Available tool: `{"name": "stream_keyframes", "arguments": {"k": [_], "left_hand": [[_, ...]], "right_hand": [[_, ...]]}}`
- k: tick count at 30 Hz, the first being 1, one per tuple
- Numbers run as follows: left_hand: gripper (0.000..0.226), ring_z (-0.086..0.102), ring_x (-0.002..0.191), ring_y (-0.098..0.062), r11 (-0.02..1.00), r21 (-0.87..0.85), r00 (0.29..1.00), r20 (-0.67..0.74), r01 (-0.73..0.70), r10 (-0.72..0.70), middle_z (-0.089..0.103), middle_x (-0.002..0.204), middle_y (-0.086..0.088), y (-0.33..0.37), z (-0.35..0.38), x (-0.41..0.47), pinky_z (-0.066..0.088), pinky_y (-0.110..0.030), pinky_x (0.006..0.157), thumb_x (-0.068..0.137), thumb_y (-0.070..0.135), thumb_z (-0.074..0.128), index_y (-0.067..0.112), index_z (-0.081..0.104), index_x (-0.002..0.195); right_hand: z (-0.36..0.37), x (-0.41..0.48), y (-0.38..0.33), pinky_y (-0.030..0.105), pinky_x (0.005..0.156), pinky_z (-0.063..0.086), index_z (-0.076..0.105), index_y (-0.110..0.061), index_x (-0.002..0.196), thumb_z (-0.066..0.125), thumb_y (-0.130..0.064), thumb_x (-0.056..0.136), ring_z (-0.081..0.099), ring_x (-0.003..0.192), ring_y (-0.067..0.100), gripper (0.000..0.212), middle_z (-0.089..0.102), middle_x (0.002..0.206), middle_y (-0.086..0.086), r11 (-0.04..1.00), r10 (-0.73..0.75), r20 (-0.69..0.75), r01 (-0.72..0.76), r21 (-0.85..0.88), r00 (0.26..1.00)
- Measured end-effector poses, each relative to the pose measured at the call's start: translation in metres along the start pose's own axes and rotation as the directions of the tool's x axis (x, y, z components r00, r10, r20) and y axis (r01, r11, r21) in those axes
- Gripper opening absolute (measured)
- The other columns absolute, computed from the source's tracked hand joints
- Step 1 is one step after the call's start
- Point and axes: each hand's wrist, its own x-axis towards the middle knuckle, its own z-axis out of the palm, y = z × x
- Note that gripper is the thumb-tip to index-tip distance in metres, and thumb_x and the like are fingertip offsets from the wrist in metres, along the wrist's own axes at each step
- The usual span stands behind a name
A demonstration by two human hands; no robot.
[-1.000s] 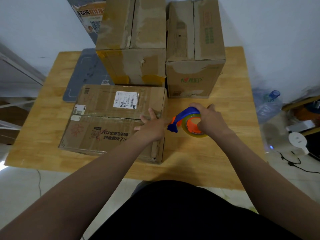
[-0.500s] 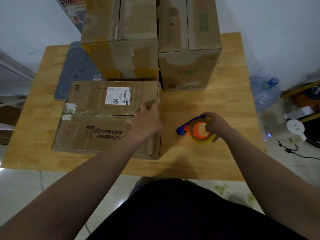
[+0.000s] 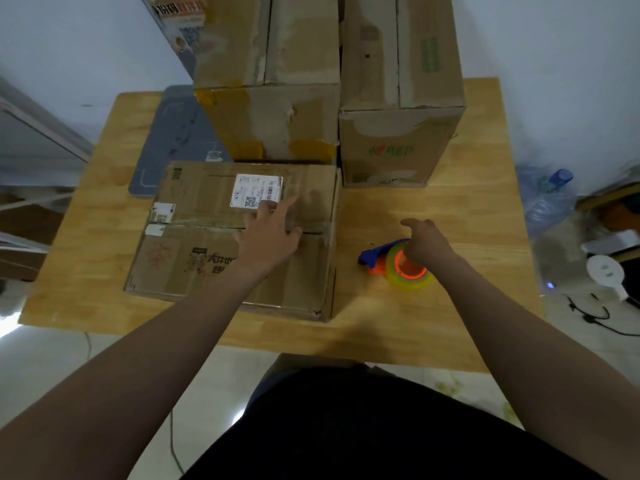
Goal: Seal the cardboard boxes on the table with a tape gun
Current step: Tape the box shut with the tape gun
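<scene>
The tape gun (image 3: 401,268) is laid on the wooden table (image 3: 433,317), just right of the flat cardboard box (image 3: 207,237) and directly under the right hand (image 3: 426,244). That hand is held loose, with fingers stretched forward and nothing clasped; whether the palm touches the roll cannot be told through the blur. The left hand (image 3: 268,237) is pressed flat on the box lid, fingers spread across the centre seam.

Half a second earlier the roll was gripped by the right hand, and the left hand was placed nearer the box's right edge; it is now reached toward the white label (image 3: 256,190).

The gun is built of blue plastic with an orange hub and a yellowish, translucent roll. The box is brown and creased. Two taller, scuffed boxes (image 3: 270,116) (image 3: 398,140) are stood behind it.
</scene>
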Motion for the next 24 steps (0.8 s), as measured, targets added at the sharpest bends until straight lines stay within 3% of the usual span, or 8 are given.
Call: {"name": "stream_keyframes", "arguments": {"k": [5, 9, 13, 15, 20, 24], "left_hand": [[0.058, 0.036, 0.139, -0.040, 0.994, 0.002, 0.994, -0.006, -0.110, 0.110, 0.040, 0.154, -0.001, -0.055, -0.013, 0.002, 0.037, -0.068, 0.108, 0.099, 0.020, 0.046, 0.045, 0.036, 0.151], [0.051, 0.038, 0.143, -0.034, 0.977, -0.023, 0.977, -0.022, -0.211, 0.211, 0.044, 0.157, -0.002, -0.099, -0.028, 0.004, 0.036, -0.058, 0.115, 0.103, 0.016, 0.046, 0.029, 0.044, 0.153], [0.052, 0.023, 0.155, -0.026, 0.937, -0.062, 0.937, 0.038, -0.343, 0.346, 0.035, 0.164, -0.002, -0.149, -0.042, 0.012, 0.017, -0.045, 0.128, 0.102, -0.001, 0.042, 0.015, 0.049, 0.151], [0.055, 0.013, 0.158, -0.022, 0.930, -0.060, 0.924, 0.106, -0.363, 0.368, 0.025, 0.168, -0.001, -0.170, -0.049, 0.014, 0.011, -0.045, 0.129, 0.102, 0.000, 0.040, 0.015, 0.044, 0.155], [0.062, 0.005, 0.159, -0.018, 0.910, 0.011, 0.882, 0.249, -0.415, 0.399, 0.009, 0.172, 0.005, -0.203, -0.049, 0.021, 0.008, -0.045, 0.128, 0.105, 0.014, 0.037, 0.022, 0.021, 0.164], [0.054, -0.003, 0.158, -0.016, 0.886, 0.091, 0.868, 0.271, -0.454, 0.417, 0.000, 0.172, 0.010, -0.228, -0.041, 0.028, 0.004, -0.045, 0.127, 0.111, 0.032, 0.029, 0.030, 0.016, 0.164]], "right_hand": [[-0.006, -0.013, -0.068, 0.031, 0.099, 0.045, 0.054, -0.020, 0.144, 0.053, 0.016, 0.084, 0.052, 0.128, 0.032, 0.070, 0.045, 0.148, 0.011, 0.967, -0.253, -0.125, 0.253, -0.012, 0.959], [0.003, -0.027, -0.123, 0.036, 0.115, 0.035, 0.053, -0.017, 0.145, 0.051, 0.016, 0.086, 0.042, 0.140, 0.030, 0.068, 0.045, 0.151, 0.009, 0.919, -0.393, -0.152, 0.388, -0.064, 0.907], [0.030, -0.037, -0.176, 0.039, 0.119, 0.033, 0.050, -0.018, 0.148, 0.048, 0.016, 0.086, 0.039, 0.143, 0.029, 0.071, 0.044, 0.155, 0.008, 0.879, -0.475, -0.086, 0.469, -0.084, 0.876], [0.050, -0.041, -0.202, 0.040, 0.121, 0.029, 0.047, -0.017, 0.150, 0.046, 0.014, 0.088, 0.034, 0.148, 0.027, 0.070, 0.040, 0.159, 0.006, 0.866, -0.496, -0.040, 0.491, -0.096, 0.867], [0.110, -0.050, -0.260, 0.046, 0.127, 0.012, 0.034, -0.014, 0.157, 0.039, 0.002, 0.098, 0.009, 0.156, 0.029, 0.061, 0.023, 0.167, 0.004, 0.858, -0.501, 0.123, 0.511, -0.063, 0.857], [0.146, -0.051, -0.273, 0.050, 0.125, 0.011, 0.023, -0.024, 0.160, 0.029, -0.040, 0.109, -0.005, 0.157, 0.028, 0.053, 0.011, 0.170, -0.009, 0.875, -0.405, 0.134, 0.426, -0.228, 0.904]]}}
